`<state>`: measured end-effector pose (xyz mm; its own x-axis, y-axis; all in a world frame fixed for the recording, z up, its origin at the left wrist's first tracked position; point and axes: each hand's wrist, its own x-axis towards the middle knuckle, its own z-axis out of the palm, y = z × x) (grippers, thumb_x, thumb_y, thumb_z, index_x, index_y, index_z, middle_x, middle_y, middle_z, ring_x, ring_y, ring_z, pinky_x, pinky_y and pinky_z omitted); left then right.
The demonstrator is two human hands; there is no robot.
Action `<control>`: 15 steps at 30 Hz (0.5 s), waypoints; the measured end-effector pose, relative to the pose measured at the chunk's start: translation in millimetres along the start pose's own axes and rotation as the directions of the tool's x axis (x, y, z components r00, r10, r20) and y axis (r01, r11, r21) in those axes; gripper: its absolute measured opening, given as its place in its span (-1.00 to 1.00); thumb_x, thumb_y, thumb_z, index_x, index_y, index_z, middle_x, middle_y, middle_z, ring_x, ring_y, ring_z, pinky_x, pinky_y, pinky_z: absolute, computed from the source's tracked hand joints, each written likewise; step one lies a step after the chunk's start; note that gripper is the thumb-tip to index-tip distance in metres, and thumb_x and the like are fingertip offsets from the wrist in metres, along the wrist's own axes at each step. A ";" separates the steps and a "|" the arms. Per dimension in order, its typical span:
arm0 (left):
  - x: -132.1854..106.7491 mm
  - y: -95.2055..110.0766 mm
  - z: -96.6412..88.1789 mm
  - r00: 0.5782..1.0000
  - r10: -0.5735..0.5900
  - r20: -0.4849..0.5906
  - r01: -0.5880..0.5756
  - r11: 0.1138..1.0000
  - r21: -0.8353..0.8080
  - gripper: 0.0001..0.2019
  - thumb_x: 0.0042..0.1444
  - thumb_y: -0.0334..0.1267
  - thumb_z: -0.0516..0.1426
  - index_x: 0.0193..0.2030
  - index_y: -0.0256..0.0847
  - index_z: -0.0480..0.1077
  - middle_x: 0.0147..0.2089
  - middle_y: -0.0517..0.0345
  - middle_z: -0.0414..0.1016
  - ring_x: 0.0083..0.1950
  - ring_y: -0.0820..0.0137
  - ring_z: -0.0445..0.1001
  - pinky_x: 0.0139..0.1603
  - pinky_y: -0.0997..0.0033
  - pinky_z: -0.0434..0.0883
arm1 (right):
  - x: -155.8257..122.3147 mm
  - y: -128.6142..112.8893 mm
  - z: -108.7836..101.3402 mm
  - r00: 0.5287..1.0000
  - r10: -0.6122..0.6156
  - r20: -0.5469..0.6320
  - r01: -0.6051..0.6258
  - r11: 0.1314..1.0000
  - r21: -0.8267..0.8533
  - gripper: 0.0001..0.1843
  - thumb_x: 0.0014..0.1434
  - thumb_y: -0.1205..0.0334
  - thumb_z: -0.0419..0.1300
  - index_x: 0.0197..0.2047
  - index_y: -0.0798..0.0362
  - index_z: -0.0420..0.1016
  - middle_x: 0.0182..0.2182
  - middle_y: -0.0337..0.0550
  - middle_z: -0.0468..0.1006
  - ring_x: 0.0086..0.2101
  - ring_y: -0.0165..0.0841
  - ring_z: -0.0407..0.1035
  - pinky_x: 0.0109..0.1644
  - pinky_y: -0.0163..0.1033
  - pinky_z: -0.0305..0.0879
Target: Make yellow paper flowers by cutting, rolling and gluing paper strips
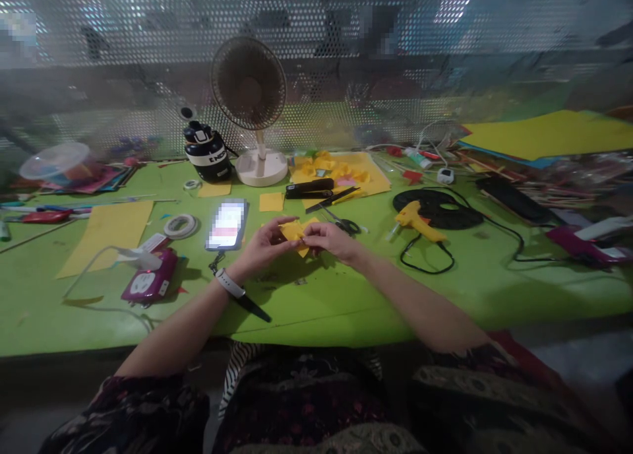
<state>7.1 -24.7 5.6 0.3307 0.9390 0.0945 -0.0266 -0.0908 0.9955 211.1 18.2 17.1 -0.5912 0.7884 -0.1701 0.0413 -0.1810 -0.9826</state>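
Both hands meet over the green tabletop around a small yellow-orange piece of paper. My left hand grips its left side between thumb and fingers. My right hand pinches its right edge, fingertips close to the left thumb. Some folds show in the paper, but its exact shape is partly covered by my fingers. Just beyond the hands lie scissors and a black stapler. A lit phone lies left of my left hand.
A yellow glue gun with its black cord lies to the right. Behind stand a fan and a black bottle. At left are a tape roll, a purple power adapter and a yellow sheet. Yellow paper flowers lie at the back.
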 end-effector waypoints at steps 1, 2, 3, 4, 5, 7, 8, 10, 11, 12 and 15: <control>0.0 0.3 -0.4 1.000 -0.004 0.004 0.004 1.000 0.002 -0.45 0.12 -0.24 0.30 0.25 -0.15 0.31 -0.04 0.00 0.55 -0.13 0.37 0.56 -0.17 0.33 0.51 | -0.4 -0.7 0.0 1.000 0.002 0.006 -0.002 1.000 -0.006 -0.90 0.07 0.38 0.29 -0.41 0.11 0.43 -0.55 -0.32 0.50 -0.60 -0.55 0.35 -0.47 -0.41 0.28; 0.0 0.6 -0.9 1.000 -0.009 0.007 0.008 1.000 0.006 -0.47 0.12 -0.24 0.30 0.24 -0.16 0.32 -0.05 0.00 0.55 -0.15 0.37 0.56 -0.19 0.34 0.51 | -0.6 -1.3 0.0 1.000 0.002 0.013 -0.002 1.000 -0.012 -0.91 0.07 0.38 0.28 -0.40 0.11 0.43 -0.56 -0.32 0.50 -0.59 -0.54 0.36 -0.47 -0.41 0.29; -0.1 0.8 -1.3 1.000 -0.014 0.007 0.014 1.000 0.011 -0.48 0.13 -0.24 0.29 0.22 -0.15 0.33 -0.07 0.02 0.56 -0.16 0.38 0.55 -0.21 0.35 0.51 | -0.9 -1.9 0.0 1.000 0.003 0.019 -0.003 1.000 -0.015 -0.92 0.08 0.37 0.28 -0.40 0.11 0.43 -0.56 -0.31 0.49 -0.59 -0.53 0.36 -0.46 -0.40 0.30; -0.1 0.9 -1.7 1.000 -0.021 0.004 0.021 1.000 0.017 -0.50 0.13 -0.23 0.29 0.21 -0.15 0.34 -0.10 0.04 0.55 -0.18 0.39 0.55 -0.23 0.36 0.51 | -1.1 -2.5 0.0 1.000 0.003 0.024 -0.003 1.000 -0.018 -0.92 0.08 0.36 0.27 -0.39 0.11 0.43 -0.57 -0.31 0.49 -0.59 -0.53 0.36 -0.45 -0.39 0.31; -0.2 0.9 -2.0 1.000 -0.029 -0.001 0.029 0.999 0.023 -0.51 0.14 -0.23 0.28 0.20 -0.16 0.34 -0.13 0.05 0.55 -0.20 0.40 0.54 -0.25 0.37 0.50 | -1.4 -3.2 0.2 1.000 0.002 0.025 -0.002 1.000 -0.020 -0.92 0.08 0.35 0.27 -0.39 0.10 0.43 -0.57 -0.32 0.49 -0.59 -0.52 0.36 -0.44 -0.39 0.31; -0.5 0.6 -2.4 0.999 -0.042 -0.005 0.042 0.999 0.029 -0.52 0.15 -0.22 0.28 0.20 -0.16 0.34 -0.19 0.08 0.54 -0.23 0.41 0.53 -0.28 0.39 0.49 | -2.5 -5.0 0.7 0.999 0.000 0.032 0.001 0.999 -0.033 -0.93 0.10 0.32 0.25 -0.39 0.09 0.42 -0.57 -0.31 0.49 -0.58 -0.51 0.35 -0.42 -0.36 0.32; -0.6 0.4 -2.4 0.999 -0.046 -0.001 0.046 0.999 0.029 -0.52 0.15 -0.22 0.28 0.20 -0.17 0.33 -0.21 0.09 0.54 -0.25 0.41 0.52 -0.30 0.40 0.48 | -3.3 -6.1 1.3 0.999 -0.004 0.039 0.006 0.999 -0.051 -0.92 0.12 0.29 0.22 -0.40 0.09 0.41 -0.57 -0.30 0.48 -0.57 -0.49 0.35 -0.41 -0.35 0.32; -1.0 0.1 -1.7 0.999 -0.052 0.011 0.051 0.998 0.034 -0.50 0.14 -0.20 0.28 0.21 -0.17 0.30 -0.25 0.11 0.53 -0.30 0.43 0.51 -0.34 0.42 0.46 | -5.3 -8.5 3.0 0.998 -0.021 0.055 0.027 0.993 -0.114 -0.83 0.17 0.22 0.17 -0.42 0.09 0.41 -0.58 -0.28 0.46 -0.56 -0.47 0.35 -0.40 -0.32 0.30; -1.2 0.2 -1.0 0.998 -0.058 0.020 0.057 0.998 0.041 -0.49 0.14 -0.20 0.29 0.21 -0.17 0.30 -0.26 0.12 0.53 -0.32 0.44 0.51 -0.37 0.44 0.45 | -6.4 -9.5 4.2 0.998 -0.030 0.062 0.039 0.987 -0.153 -0.78 0.20 0.16 0.16 -0.43 0.09 0.41 -0.58 -0.27 0.45 -0.54 -0.45 0.34 -0.40 -0.32 0.27; -1.5 0.4 -0.2 0.998 -0.064 0.028 0.062 0.997 0.049 -0.49 0.14 -0.19 0.29 0.21 -0.17 0.29 -0.27 0.13 0.52 -0.35 0.45 0.50 -0.40 0.46 0.43 | -7.5 -10.1 5.7 0.997 -0.039 0.063 0.051 0.979 -0.196 -0.73 0.20 0.09 0.17 -0.44 0.09 0.41 -0.58 -0.27 0.43 -0.54 -0.45 0.33 -0.41 -0.31 0.24; -2.4 1.4 2.9 0.998 -0.053 0.038 0.051 0.997 0.062 -0.50 0.14 -0.19 0.29 0.19 -0.18 0.29 -0.38 0.23 0.45 -0.45 0.53 0.42 -0.48 0.55 0.32 | -10.0 -9.9 10.9 0.996 -0.087 0.037 0.094 0.934 -0.344 -0.63 0.14 -0.03 0.26 -0.49 0.09 0.37 -0.59 -0.32 0.34 -0.53 -0.47 0.22 -0.44 -0.32 0.10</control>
<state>9.0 -28.0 6.8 0.3669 0.9294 0.0411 0.0490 -0.0634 0.9968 207.9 5.7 29.4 -0.6222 0.7786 -0.0814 0.2596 0.1072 -0.9597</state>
